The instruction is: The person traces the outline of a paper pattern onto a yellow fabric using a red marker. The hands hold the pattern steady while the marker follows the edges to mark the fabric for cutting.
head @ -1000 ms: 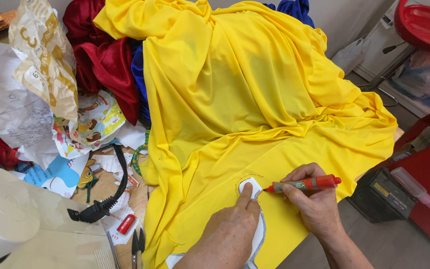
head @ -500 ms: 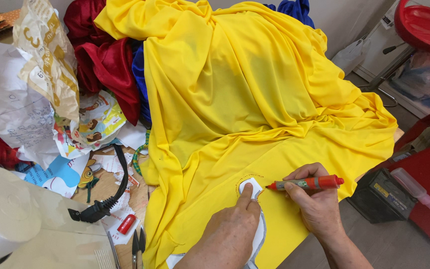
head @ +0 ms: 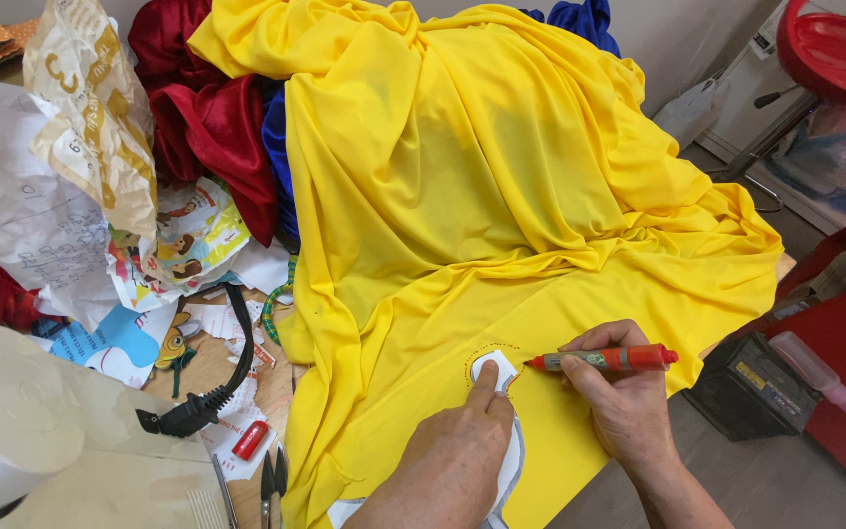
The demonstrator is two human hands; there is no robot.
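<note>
Your right hand [head: 629, 411] is closed around a red marker [head: 607, 360], fingers curled over the barrel, thumb on top. The marker lies near horizontal, tip pointing left and touching the yellow fabric [head: 462, 186] right at the edge of a white template [head: 493, 370]. A dotted red line curves on the cloth just above the template's rounded top.

Your left hand [head: 457, 460] grips nothing: index finger stretched out and pressing down on the template's upper end, the other fingers loosely folded, palm resting over the rest of the template. The template's lower part shows as a grey-white edge beside your wrist, on the fabric near the table's front edge.

The yellow fabric drapes over most of the table in heavy folds, with red cloth [head: 198, 108] and blue cloth [head: 585, 22] bunched behind it. Left of the fabric: crumpled paper [head: 22, 206], printed scraps, a black cable [head: 217, 387], scissors [head: 271, 485], and a white paper roll [head: 7, 421] at the near left corner.
</note>
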